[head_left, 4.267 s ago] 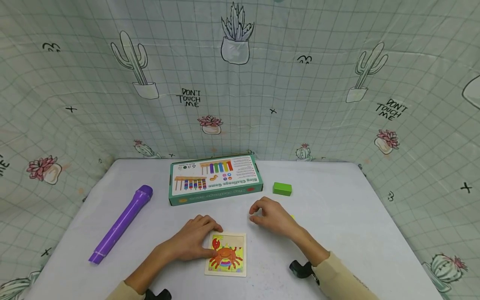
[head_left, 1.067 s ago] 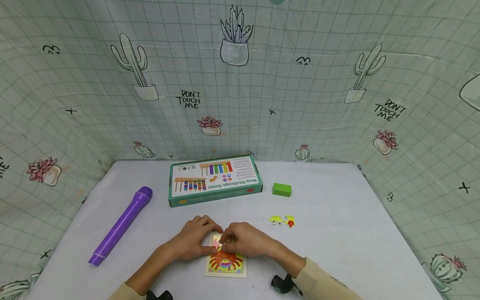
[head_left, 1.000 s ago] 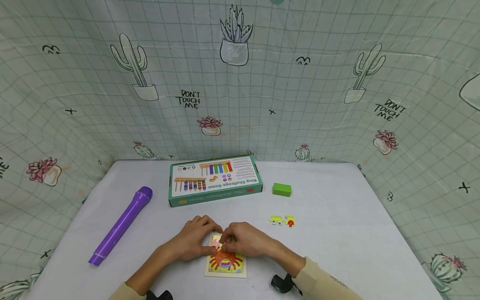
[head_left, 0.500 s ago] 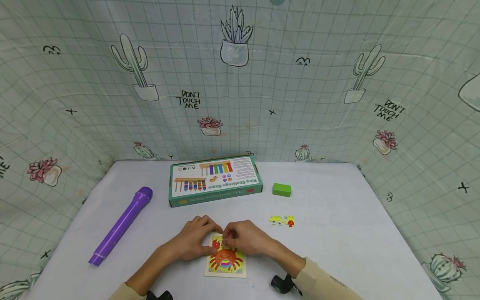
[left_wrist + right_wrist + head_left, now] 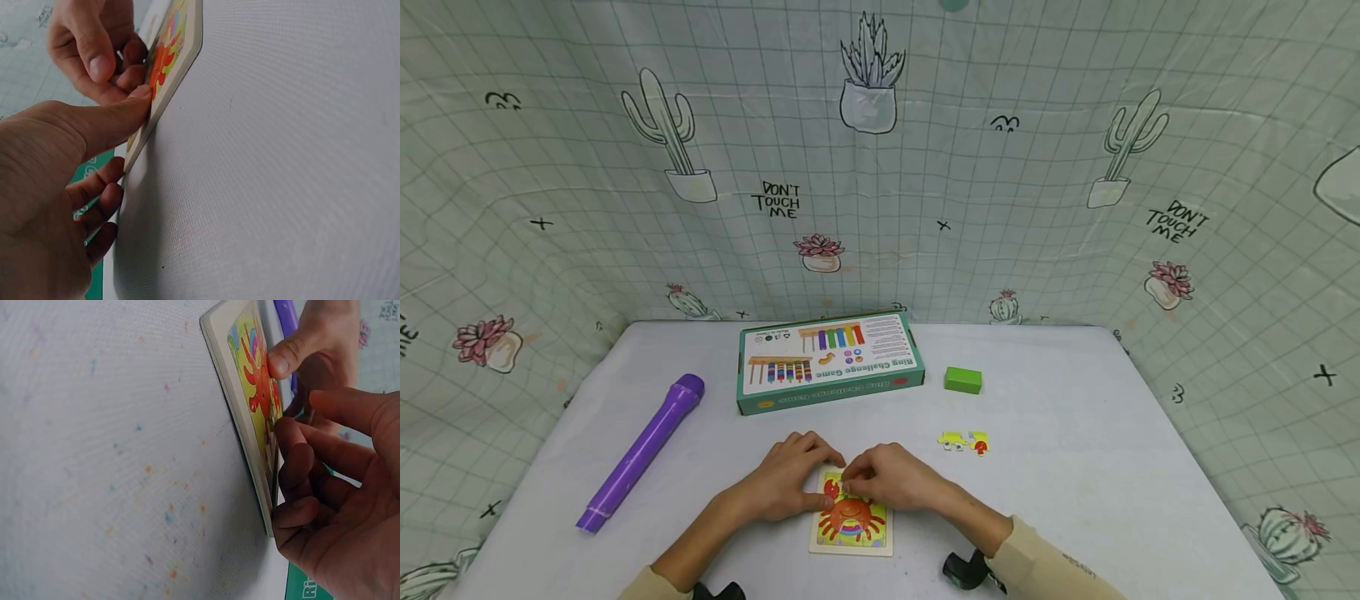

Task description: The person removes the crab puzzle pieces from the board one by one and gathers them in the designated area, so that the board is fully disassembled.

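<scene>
A square wooden jigsaw puzzle (image 5: 852,529) with a red crab picture lies on the white table. My left hand (image 5: 786,479) grips its left side, thumb on the picture and fingers at the far edge. Over the puzzle's upper part is my right hand (image 5: 891,477), its bent fingertips touching the surface. In the right wrist view the right thumb (image 5: 322,400) stands apart from the index finger (image 5: 290,434), with nothing seen between them. The spot under these fingertips is partly hidden. Two loose yellow puzzle pieces, one plain yellow (image 5: 953,441) and one with red (image 5: 980,443), lie to the right.
A green-edged game box (image 5: 831,362) lies at the back of the table. Right of it is a green block (image 5: 963,380). A purple tube (image 5: 640,454) lies slanted on the left. Patterned cloth (image 5: 880,192) hangs behind and at both sides.
My right hand has moved left from beside the puzzle to over it, uncovering the loose pieces. In the last half second its fingertips shifted slightly. My left hand keeps its place.
</scene>
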The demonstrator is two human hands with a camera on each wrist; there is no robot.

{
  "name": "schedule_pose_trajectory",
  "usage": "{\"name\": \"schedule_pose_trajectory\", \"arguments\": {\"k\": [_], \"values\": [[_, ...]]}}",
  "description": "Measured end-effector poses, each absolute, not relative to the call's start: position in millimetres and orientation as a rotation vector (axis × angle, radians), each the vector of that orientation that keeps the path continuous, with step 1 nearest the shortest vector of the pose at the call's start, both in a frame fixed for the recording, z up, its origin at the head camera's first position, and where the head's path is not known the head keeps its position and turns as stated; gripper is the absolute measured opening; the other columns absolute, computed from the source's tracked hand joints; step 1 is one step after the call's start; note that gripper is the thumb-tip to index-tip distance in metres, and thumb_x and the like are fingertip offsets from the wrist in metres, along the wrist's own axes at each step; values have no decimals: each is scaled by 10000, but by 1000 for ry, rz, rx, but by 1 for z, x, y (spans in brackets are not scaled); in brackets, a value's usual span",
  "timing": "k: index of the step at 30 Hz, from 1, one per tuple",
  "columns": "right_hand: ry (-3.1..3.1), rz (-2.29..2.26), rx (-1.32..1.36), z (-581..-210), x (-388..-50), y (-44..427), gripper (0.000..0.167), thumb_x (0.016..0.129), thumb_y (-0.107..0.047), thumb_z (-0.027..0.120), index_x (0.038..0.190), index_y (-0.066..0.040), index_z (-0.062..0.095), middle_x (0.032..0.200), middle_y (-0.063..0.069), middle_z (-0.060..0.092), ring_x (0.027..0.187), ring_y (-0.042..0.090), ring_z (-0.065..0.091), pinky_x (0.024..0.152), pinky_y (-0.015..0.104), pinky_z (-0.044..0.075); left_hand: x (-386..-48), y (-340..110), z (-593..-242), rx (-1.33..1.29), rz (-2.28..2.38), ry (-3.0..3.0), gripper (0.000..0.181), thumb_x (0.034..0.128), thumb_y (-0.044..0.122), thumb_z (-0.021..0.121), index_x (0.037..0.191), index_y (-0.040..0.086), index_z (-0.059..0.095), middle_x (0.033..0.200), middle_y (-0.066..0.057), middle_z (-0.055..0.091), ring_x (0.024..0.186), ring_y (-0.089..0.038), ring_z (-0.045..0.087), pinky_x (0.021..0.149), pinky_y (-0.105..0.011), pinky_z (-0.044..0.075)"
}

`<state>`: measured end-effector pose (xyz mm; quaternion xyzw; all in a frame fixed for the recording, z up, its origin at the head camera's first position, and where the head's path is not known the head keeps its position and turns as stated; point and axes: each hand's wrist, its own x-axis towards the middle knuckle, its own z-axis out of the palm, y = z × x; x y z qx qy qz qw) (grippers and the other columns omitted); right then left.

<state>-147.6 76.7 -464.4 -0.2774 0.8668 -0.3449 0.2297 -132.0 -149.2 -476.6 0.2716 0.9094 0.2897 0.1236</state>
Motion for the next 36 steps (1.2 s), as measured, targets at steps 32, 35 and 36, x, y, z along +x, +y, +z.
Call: {"name": "schedule_pose_trajectory", "arguments": {"k": [32,35,36], "values": [[2411,-911,-841,-468,-146,70,58,896,-175,765,900,-151,712,664,-109,567,610,9,495,592,177,395,-132,-149,-477,811,833,2667,449,830,384,817,1215,210,666,1131,57,536,1113,-192,452,944,-484,361],[2416,-920,-821,-469,-146,68,81,886,-176,776,881,-157,697,649,-104,566,596,13,495,582,179,390,-132,-149,-477,811,832,2666,454,827,383,819,1217,206,668,1129,58,534,1113,-193,450,941,-485,360],[2421,-918,-819,-469,-146,68,88,883,-179,778,875,-161,692,646,-104,565,593,14,495,580,179,390,-132,-149,-477,810,832,2666,456,826,381,820,1217,204,668,1127,57,533,1112,-193,450,939,-484,361]]}}
